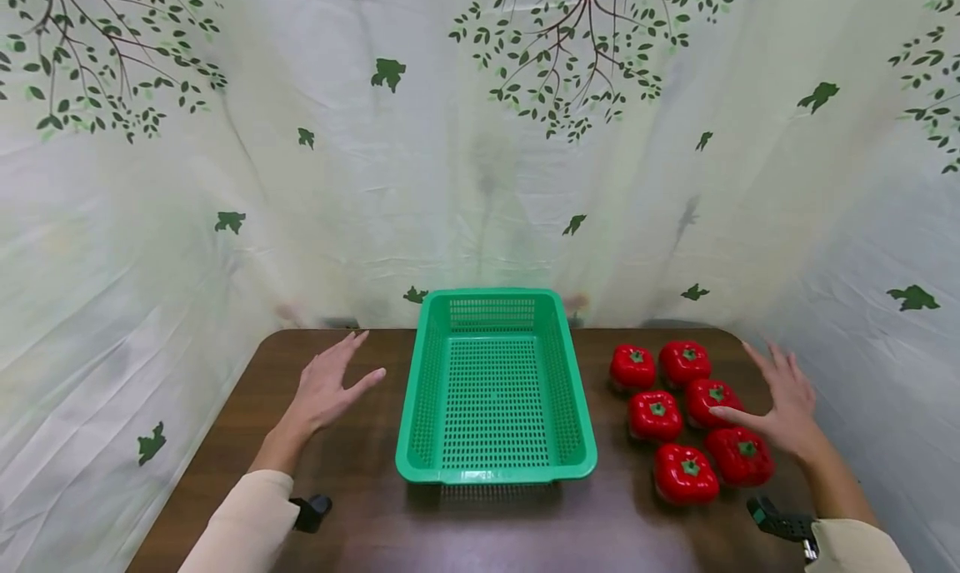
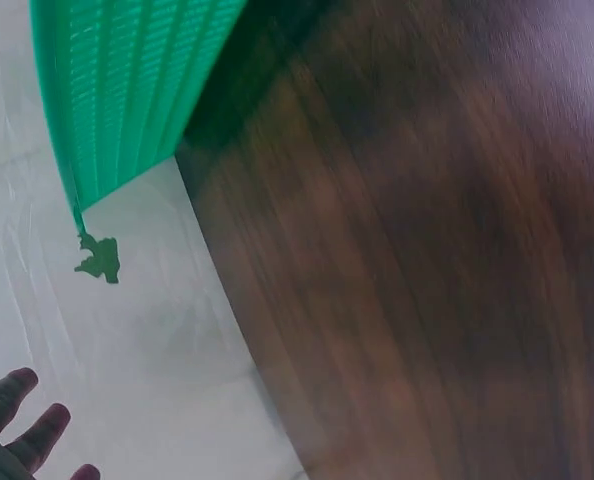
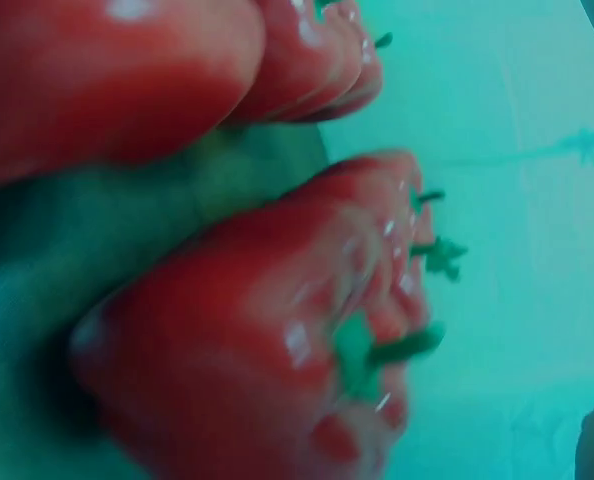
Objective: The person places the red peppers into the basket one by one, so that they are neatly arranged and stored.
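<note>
Several glossy red bell peppers (image 1: pixel 690 474) with green stems are grouped at the right of the table. Over the right edge of this group my right hand (image 1: pixel 783 406) hovers with its fingers spread, its thumb overlapping one pepper (image 1: pixel 711 396) in the head view. Large and close in the right wrist view, a bell pepper (image 3: pixel 247 330) shows its green stem. Left of the green plastic basket (image 1: pixel 495 406), my left hand (image 1: pixel 326 386) is held in the air, thumb and fingers apart, nothing in it. Its fingertips (image 2: pixel 45 432) show at the lower left of the left wrist view.
The basket stands mid-table with its perforated floor bare. A dark brown wooden table (image 1: pixel 352 490) lies beneath everything. White curtains (image 1: pixel 480 181) printed with leaves and branches enclose the back and sides. Each wrist carries a small black device (image 1: pixel 311 513).
</note>
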### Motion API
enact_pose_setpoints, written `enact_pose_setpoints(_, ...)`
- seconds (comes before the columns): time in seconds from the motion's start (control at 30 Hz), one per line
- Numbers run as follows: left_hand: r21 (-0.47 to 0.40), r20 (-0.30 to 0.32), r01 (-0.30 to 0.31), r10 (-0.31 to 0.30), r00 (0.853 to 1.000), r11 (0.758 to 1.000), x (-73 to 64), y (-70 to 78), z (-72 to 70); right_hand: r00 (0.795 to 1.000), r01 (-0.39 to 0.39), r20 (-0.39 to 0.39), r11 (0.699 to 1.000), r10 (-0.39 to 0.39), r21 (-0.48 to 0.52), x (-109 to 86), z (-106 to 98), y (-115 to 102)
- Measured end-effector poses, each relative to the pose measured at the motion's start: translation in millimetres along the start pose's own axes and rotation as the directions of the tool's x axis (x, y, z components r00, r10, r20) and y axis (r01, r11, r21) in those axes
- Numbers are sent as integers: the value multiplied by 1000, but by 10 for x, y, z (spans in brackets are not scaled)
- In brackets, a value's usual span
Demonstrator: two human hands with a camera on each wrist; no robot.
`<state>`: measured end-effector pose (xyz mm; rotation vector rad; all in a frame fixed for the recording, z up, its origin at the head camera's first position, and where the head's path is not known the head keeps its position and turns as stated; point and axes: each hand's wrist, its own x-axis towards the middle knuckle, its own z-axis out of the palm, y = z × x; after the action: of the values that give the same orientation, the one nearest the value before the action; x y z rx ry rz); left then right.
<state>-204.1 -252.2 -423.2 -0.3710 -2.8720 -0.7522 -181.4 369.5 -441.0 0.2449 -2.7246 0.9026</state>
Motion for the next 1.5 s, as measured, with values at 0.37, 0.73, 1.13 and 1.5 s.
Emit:
enact_pose_setpoints(0.37, -179, 82, 74, -60, 995, 981, -78, 37, 261, 993, -39, -108, 993, 51, 109, -506, 110, 265)
enact_pose_setpoints(0.73, -417, 118, 142, -101, 988, 898, -157, 78, 369, 974, -152, -135, 968, 181, 200, -852, 264, 330)
enact_pose_setpoints(1.13, -558, 166, 296, -245, 955, 776, -158, 182, 535, 897, -406, -80, 882, 434, 238, -975, 383, 352)
enact_pose_setpoints(1.5, -655, 152, 305, -275, 949, 691, -188, 251, 676, 852, -459, -132, 843, 507, 280, -1033, 598, 270)
